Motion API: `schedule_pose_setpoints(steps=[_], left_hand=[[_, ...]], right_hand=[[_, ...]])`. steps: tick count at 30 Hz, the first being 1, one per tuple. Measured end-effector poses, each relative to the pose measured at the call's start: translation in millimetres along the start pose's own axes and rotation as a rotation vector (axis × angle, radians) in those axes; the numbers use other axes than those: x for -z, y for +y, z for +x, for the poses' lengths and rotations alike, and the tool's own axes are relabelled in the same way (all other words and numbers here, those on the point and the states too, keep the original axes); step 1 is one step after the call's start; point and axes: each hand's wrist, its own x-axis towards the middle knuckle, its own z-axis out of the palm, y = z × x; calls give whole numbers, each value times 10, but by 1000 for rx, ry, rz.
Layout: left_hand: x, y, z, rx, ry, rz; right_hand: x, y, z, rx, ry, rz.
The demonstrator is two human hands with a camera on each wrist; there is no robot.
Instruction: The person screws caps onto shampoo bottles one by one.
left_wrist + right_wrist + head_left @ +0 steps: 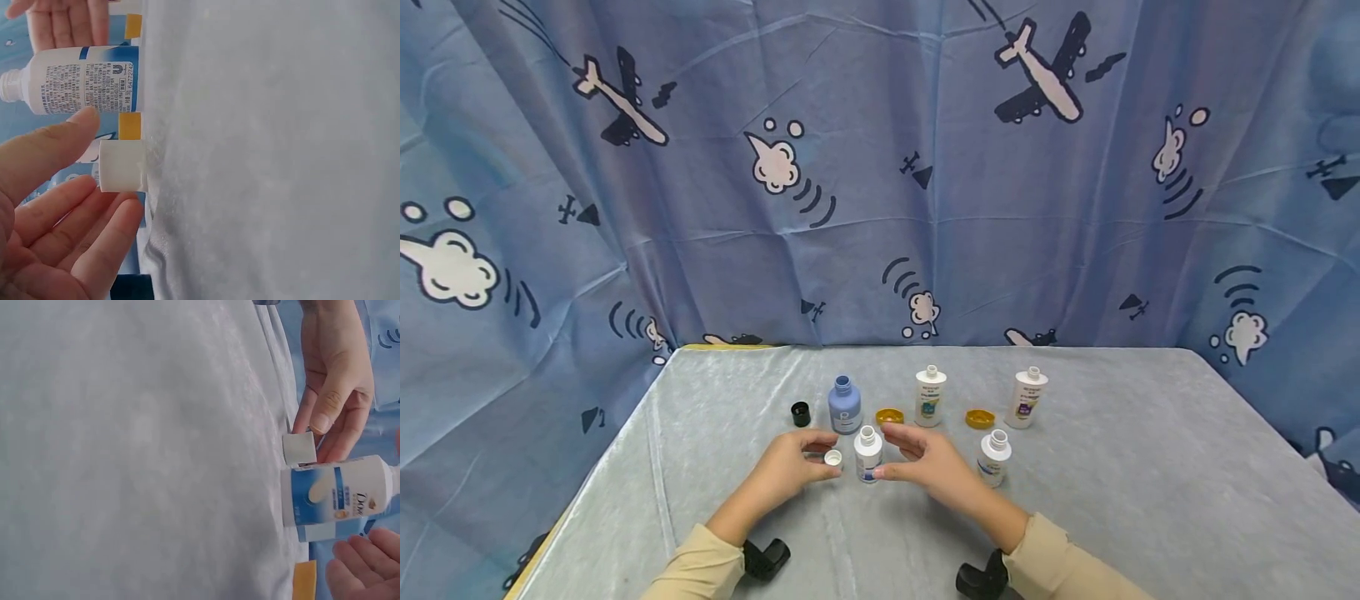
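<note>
A small white screw cap point(832, 457) sits on the table with its open side up. My left hand point(790, 461) is around it, thumb and fingers spread apart; in the left wrist view the white cap point(122, 165) lies between them, not pinched. Just right of it stands an uncapped white Dove bottle point(868, 457), its blue-and-white label showing in the right wrist view point(334, 490). My right hand point(931, 460) is beside this bottle with relaxed fingers spread, the thumb tip overlapping its lower side in the head view.
Behind stand an uncapped blue bottle point(845, 408) and two white bottles point(929, 398) point(1027, 400). A black cap point(801, 414) and two amber caps point(890, 417) point(980, 419) lie among them. Another uncapped white bottle point(993, 460) stands right of my right hand. A patterned curtain point(865, 183) hangs behind.
</note>
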Motion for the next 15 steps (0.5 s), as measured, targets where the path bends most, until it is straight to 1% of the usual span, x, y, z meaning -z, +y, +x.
schedule_pose_setpoints(steps=[2,7,15], left_hand=[[1,-11,8,15,-4,-17],[4,-26,23,15,-22,-46],[-8,-35,32,37,-54,-80]], right_hand=[[-27,14,21,9,-2,13],[-84,34,58,6,8,41],[-147,63,96,-66,22,81]])
